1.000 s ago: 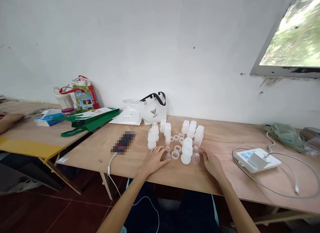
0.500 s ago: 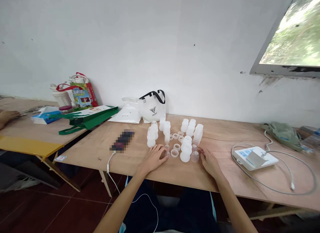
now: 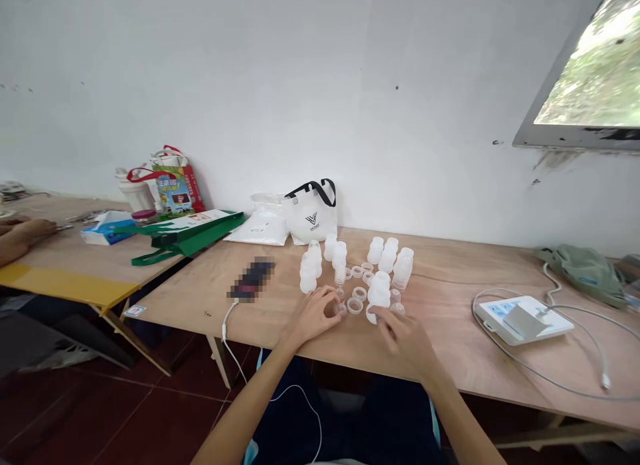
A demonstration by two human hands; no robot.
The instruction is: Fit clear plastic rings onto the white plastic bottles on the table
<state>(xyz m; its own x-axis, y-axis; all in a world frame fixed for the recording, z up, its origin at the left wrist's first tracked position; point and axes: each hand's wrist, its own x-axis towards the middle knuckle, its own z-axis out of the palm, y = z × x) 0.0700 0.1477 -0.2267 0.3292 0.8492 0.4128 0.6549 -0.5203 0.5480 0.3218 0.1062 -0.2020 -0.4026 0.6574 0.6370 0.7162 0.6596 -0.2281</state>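
My left hand (image 3: 313, 313) rests on the table beside small clear teat-like pieces (image 3: 341, 308), thumb and forefinger apart. My right hand (image 3: 406, 337) reaches in from the right, its fingers extended at the nearest white waisted bottle (image 3: 371, 314) and partly covering it. Whether the fingertips touch that bottle I cannot tell. More translucent white bottles stand in clusters: a left group (image 3: 309, 278), one just behind my right hand (image 3: 379, 288) and a back right group (image 3: 389, 254). Several translucent rings (image 3: 355, 306) lie between them. A clear dome cap (image 3: 398, 308) is partly hidden behind my right hand.
Behind the bottles stand a white tote bag (image 3: 313, 222) and a white plastic package (image 3: 260, 226). A phone (image 3: 253, 278) with a white cable lies left. At right are a white power strip (image 3: 525, 318), looping cables and a green cloth bag (image 3: 583, 272). Another person's hands (image 3: 30, 232) show far left.
My right hand has moved left from beside the clear dome cap to the nearest white bottle. My left hand stays beside the clear pieces. The view has shifted slightly.
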